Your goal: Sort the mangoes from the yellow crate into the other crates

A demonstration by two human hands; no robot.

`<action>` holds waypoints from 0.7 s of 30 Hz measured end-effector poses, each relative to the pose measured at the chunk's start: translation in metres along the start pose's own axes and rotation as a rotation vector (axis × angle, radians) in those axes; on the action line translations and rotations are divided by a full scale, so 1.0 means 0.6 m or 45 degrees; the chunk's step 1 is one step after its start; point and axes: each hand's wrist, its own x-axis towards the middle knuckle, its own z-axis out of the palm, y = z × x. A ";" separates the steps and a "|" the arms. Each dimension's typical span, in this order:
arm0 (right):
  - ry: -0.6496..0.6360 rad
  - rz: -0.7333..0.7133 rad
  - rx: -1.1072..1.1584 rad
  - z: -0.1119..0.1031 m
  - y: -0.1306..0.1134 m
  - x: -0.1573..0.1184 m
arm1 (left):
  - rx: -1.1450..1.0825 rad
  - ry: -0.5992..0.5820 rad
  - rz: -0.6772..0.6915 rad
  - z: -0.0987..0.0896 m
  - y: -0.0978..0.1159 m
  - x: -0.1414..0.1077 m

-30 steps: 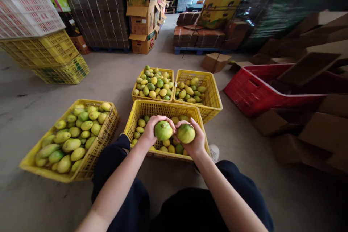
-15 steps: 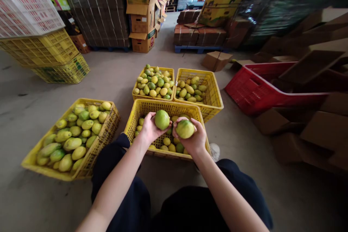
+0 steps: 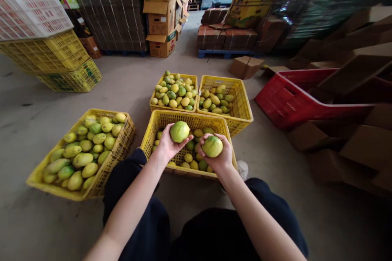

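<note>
Two fruits up, one to a hand, and both are over the front crate [image 3: 196, 120]! Call that crate the centre of the clock, twelve straight ahead. The left hand [image 3: 167, 145] has the left fruit [image 3: 179, 131] near eleven: it sits on the upturned fingers, thumb up at its side, fingertips reaching out underneath towards three. Whether those fingers press together, I can't tell; the fruit hides most of them. Over at three, the right hand [image 3: 224, 155] wraps the right fruit [image 3: 212, 146], thumb on the far side, fingers curled round towards nine; the gaps between them I can't make out. The two fruits are apart, not touching.

How to do this well? That cradle on the left looks spot on: loose support leaves plenty of skin to see. On the right, I'd ease the wrap a little and roll with the thumb, never squeezing. Keep both above the crate, where a slip should mean only a short drop onto the loose fruit [image 3: 194, 165] below.

And look at the company: a heaped crate [image 3: 173, 109] just shy of twelve, a part-filled crate [image 3: 239, 100] between one and two, a full crate [image 3: 114, 163] at nine, a red crate [image 3: 283, 100] between two and three.
</note>
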 end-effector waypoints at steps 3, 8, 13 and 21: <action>0.044 0.025 0.025 -0.002 0.001 0.002 | -0.055 0.054 0.032 0.002 -0.001 0.002; 0.081 0.050 0.039 -0.008 0.004 0.007 | -0.059 0.031 0.133 0.000 0.002 0.003; 0.149 0.064 0.046 -0.013 0.010 0.014 | -0.073 0.018 0.164 -0.003 0.004 0.002; 0.341 0.193 0.086 -0.026 0.029 0.028 | -0.118 0.048 0.182 -0.012 0.008 0.002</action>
